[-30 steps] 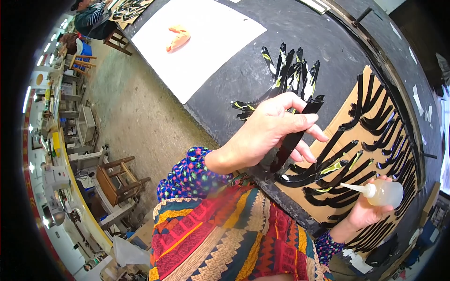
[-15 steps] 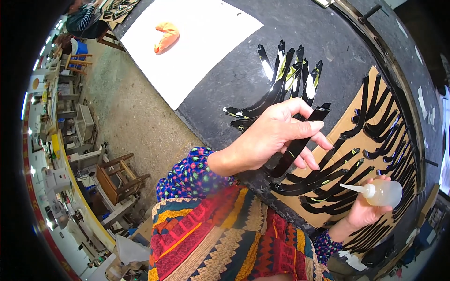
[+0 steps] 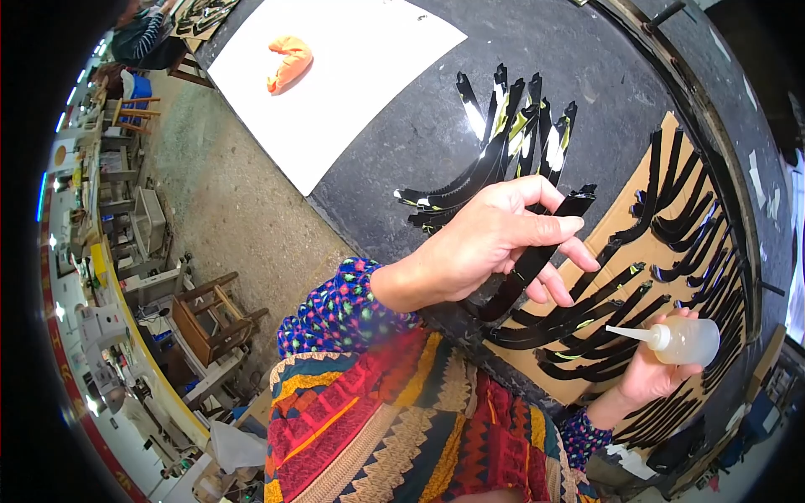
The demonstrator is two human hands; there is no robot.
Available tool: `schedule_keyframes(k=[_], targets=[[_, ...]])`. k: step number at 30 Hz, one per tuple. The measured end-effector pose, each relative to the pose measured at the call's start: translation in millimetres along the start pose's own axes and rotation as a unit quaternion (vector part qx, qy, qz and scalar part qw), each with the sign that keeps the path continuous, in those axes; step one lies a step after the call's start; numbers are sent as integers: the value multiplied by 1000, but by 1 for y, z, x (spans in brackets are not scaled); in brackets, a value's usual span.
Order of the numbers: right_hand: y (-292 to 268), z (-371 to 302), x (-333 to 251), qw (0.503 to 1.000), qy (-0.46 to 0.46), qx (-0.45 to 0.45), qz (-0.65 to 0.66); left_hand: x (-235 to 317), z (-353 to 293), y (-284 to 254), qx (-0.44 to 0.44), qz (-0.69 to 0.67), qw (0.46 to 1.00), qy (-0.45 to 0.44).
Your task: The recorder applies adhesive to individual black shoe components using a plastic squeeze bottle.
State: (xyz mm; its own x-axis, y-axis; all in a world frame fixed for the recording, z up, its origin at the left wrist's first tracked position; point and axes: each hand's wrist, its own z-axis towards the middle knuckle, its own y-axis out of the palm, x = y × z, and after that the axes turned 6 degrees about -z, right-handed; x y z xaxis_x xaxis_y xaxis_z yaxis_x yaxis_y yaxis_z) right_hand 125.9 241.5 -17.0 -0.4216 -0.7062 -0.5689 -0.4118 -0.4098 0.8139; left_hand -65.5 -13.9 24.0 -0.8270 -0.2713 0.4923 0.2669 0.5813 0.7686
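Observation:
My left hand (image 3: 495, 235) pinches a curved, glossy black strip (image 3: 530, 264) between thumb and fingers, holding it slanted above the table edge. One end of the strip rises past my thumb; the other hooks down below the hand. In my right hand (image 3: 644, 379) is a translucent squeeze bottle (image 3: 692, 340) with a long thin nozzle pointing left, toward the strip but apart from it. Beneath both hands, rows of similar black strips (image 3: 654, 189) lie on a brown cardboard sheet (image 3: 549, 369). Beyond my left hand is a loose pile of black strips (image 3: 507, 138) with pale, shiny patches.
A white sheet (image 3: 360, 67) covers the far left of the dark table (image 3: 587, 75), with a crumpled orange cloth piece (image 3: 290, 64) on it. Raised rails border the table's right side. On the floor stands a wooden stool (image 3: 214, 318). Another person (image 3: 142, 38) sits at far left.
The view has shifted slightly, moving the table and white sheet a little left. Both hands keep their grips, and the bottle stays nearly in place.

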Motion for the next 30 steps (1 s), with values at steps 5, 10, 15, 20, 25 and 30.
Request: schedule_keyframes(k=[5, 10, 15, 20, 25, 30], targets=[[-2, 0, -1, 1000, -2, -10, 13, -1, 0, 1, -2, -2, 1000, -1], [-8, 0, -4, 999, 8, -32, 36, -3, 4, 8, -15, -19, 1000, -18], [-10, -6, -9, 998, -7, -27, 60, -11, 6, 19, -9, -9, 999, -41], [-38, -10, -23, 999, -45, 13, 6, -53, 19, 40, 23, 7, 997, -78], [-98, -16, -60, 996, -84, -33, 24, -115, 49, 98, 69, 203, 975, -51], [-161, -58, -111, 977, -210, 6, 45, -172, 92, 144, -18, 250, 959, -134]])
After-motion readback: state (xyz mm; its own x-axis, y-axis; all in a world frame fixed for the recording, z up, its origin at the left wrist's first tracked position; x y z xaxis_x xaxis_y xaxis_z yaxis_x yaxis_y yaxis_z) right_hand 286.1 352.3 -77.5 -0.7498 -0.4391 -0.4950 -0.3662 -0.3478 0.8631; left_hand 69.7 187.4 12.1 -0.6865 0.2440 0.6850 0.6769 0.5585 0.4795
